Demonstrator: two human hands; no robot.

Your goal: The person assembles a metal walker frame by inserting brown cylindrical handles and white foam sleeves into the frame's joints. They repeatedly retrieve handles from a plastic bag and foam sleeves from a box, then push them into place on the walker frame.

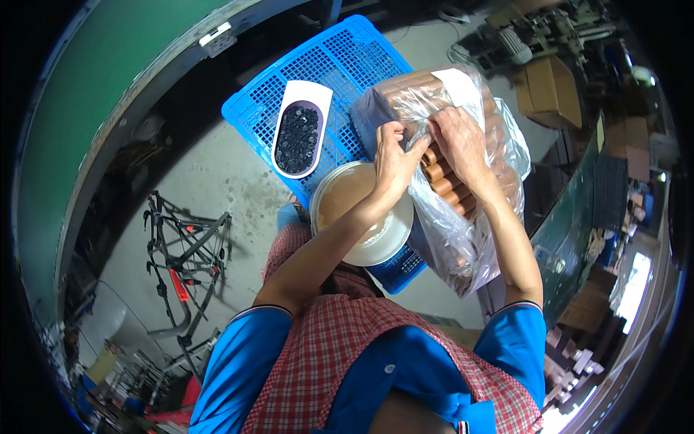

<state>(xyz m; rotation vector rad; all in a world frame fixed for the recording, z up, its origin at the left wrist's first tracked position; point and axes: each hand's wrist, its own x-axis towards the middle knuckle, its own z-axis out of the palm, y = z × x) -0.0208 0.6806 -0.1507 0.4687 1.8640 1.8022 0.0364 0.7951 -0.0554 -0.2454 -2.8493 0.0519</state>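
Blue perforated plastic crate lid (340, 58), far centre, carries a white oval tray of small black caps (298, 137) at left and a round cream plastic tub (369, 239) nearer. To the right, a clear plastic bag of brown cardboard tubes (463, 210) rests on the crate. Left hand (394, 159) and right hand (457, 141), close together, both pinch the bag's film at its opening.

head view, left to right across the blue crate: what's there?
Oval tray of small black parts → round white tub → left hand → right hand, both on the clear bag of brown tubes.
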